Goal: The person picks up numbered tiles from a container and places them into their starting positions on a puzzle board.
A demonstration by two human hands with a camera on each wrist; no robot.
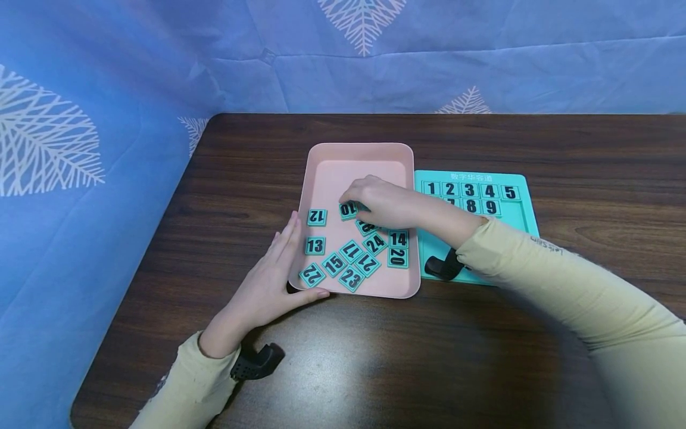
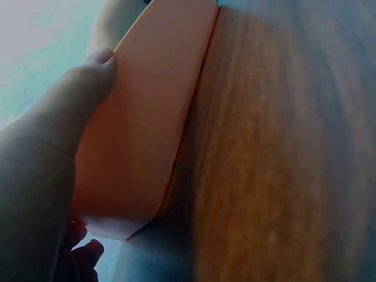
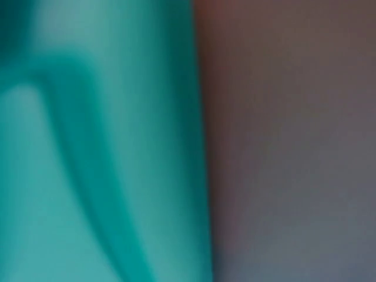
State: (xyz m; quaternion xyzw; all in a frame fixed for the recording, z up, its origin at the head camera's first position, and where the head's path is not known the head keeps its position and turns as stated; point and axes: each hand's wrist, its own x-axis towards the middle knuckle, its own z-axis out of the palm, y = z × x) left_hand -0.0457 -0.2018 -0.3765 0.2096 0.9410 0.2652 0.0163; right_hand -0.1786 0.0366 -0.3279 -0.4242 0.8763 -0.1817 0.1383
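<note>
In the head view a pink tray (image 1: 356,156) holds several turquoise number tiles, among them a 12 (image 1: 317,217), a 13 (image 1: 315,245) and a 23 (image 1: 351,278). My right hand (image 1: 382,202) reaches across the tray's right side and pinches a tile marked 10 (image 1: 348,210) between thumb and fingers. Another tile (image 1: 367,227) is partly hidden under that hand. My left hand (image 1: 270,277) lies at the tray's near left corner, its fingers straight along the left wall. Its thumb (image 2: 97,79) lies against the front wall in the left wrist view.
A turquoise number board (image 1: 522,229) stands against the tray's right side, with tiles 1 to 5 across its top row; my right forearm covers part of it. Dark wooden table (image 1: 257,173) surrounds both. Blue patterned cloth (image 1: 300,77) hangs behind and to the left.
</note>
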